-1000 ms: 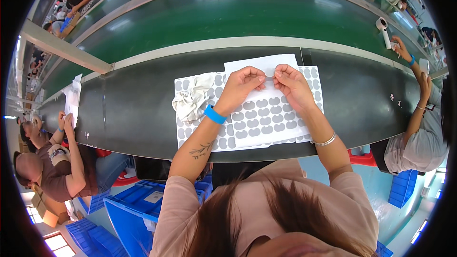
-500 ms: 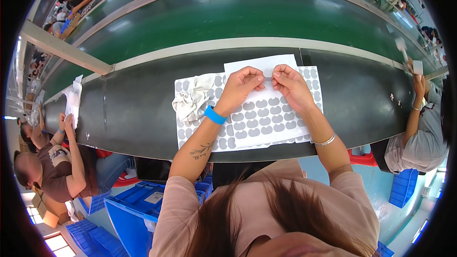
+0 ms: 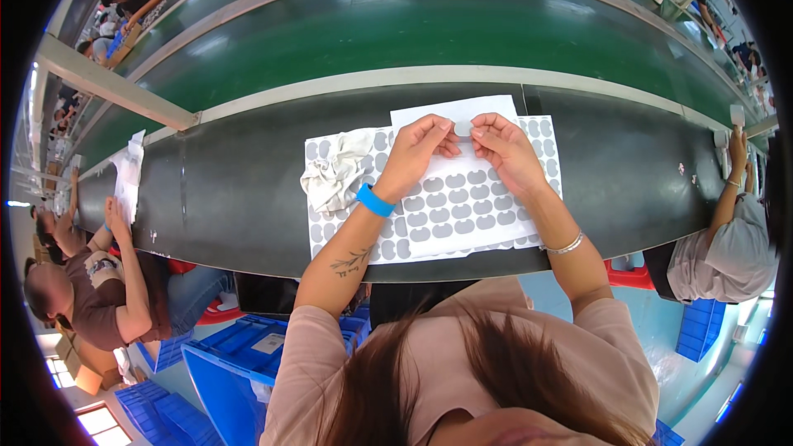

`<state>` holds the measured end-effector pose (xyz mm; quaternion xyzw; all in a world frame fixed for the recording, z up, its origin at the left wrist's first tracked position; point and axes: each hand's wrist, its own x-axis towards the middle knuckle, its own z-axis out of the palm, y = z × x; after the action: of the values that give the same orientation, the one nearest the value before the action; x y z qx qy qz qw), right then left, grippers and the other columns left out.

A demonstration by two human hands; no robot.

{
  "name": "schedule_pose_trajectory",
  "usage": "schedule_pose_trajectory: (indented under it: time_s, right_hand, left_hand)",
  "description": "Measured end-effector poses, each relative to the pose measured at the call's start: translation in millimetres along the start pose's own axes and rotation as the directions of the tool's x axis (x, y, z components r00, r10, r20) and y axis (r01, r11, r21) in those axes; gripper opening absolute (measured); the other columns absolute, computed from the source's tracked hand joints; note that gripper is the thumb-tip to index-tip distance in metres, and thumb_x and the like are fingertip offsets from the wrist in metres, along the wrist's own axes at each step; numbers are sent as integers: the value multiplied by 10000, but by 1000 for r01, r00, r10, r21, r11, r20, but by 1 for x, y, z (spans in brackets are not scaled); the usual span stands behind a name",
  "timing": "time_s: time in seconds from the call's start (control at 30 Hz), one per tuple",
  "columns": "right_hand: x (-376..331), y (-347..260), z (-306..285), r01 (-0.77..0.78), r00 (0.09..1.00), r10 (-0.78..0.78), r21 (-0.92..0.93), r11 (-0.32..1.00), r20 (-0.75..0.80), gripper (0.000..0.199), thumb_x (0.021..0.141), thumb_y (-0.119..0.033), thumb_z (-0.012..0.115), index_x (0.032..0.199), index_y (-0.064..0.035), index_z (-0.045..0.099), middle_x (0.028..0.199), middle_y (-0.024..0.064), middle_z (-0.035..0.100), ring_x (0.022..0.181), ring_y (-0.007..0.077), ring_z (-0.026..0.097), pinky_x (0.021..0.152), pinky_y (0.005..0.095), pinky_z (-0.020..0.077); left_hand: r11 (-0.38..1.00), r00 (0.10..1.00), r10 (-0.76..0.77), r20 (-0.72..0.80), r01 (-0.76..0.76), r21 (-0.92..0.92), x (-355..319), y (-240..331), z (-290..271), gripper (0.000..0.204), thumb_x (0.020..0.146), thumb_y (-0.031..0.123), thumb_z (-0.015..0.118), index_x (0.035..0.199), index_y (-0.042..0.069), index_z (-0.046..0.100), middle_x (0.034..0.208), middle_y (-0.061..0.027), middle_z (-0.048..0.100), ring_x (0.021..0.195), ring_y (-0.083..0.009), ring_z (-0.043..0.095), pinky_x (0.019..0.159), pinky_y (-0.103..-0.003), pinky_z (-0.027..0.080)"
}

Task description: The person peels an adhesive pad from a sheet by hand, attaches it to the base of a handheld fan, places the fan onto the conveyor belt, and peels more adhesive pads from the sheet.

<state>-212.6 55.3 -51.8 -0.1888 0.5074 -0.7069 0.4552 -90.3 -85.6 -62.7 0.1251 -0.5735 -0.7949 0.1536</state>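
At the frame's upper middle, the left hand (image 3: 420, 145) and right hand (image 3: 504, 147) together pinch one small grey pad (image 3: 463, 128) between their fingertips. It is held over the white sheet of grey pads (image 3: 462, 206), whose long axis runs left-right across the dark desk (image 3: 231, 190). A crumpled cloth (image 3: 334, 172) lies just left of the left hand.

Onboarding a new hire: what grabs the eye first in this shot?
Both hands, left hand and right hand, meet at the middle of the dark bench, pinching a small grey pad above a white sheet of grey pads. A crumpled cloth lies left of them; the green conveyor belt runs behind.
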Motion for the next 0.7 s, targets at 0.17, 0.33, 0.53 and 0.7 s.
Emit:
schedule_pose_trajectory:
  time_s: [0.17,0.33,0.53,0.7]
  right_hand:
    - [0,-1,1,3,1000,-3,0,1000,9,153,880,-86,612,1016,-41,559,827,-3,587,755,67,539,697,199,440]
    - [0,-1,1,3,1000,-3,9,1000,-6,144,866,-80,626,987,-29,568,826,5,579,744,80,527,687,208,429]
    - [-2,-2,3,17,1000,-17,-14,1000,-7,140,868,-94,628,975,-30,565,816,2,570,734,78,519,680,207,429]
    - [-2,-1,4,30,1000,-30,-62,998,-6,132,874,-121,631,950,-39,562,811,-1,566,725,71,514,667,205,427]
  left_hand:
    - [1000,1000,-7,-12,7,12,-1,1,1,223,943,201,552,986,-14,598,849,-58,628,763,-123,609,722,-246,493]
    - [997,1000,-1,-4,1,78,0,1,1,203,924,179,581,974,-16,604,827,-55,634,763,-114,609,715,-236,485]
    - [996,1000,0,4,-1,93,-1,1,0,197,925,186,579,969,-4,603,841,-51,631,774,-118,609,728,-241,485]
    - [996,1000,11,-1,-11,85,0,1,0,199,924,177,584,974,-15,602,827,-57,636,764,-118,614,715,-238,491]
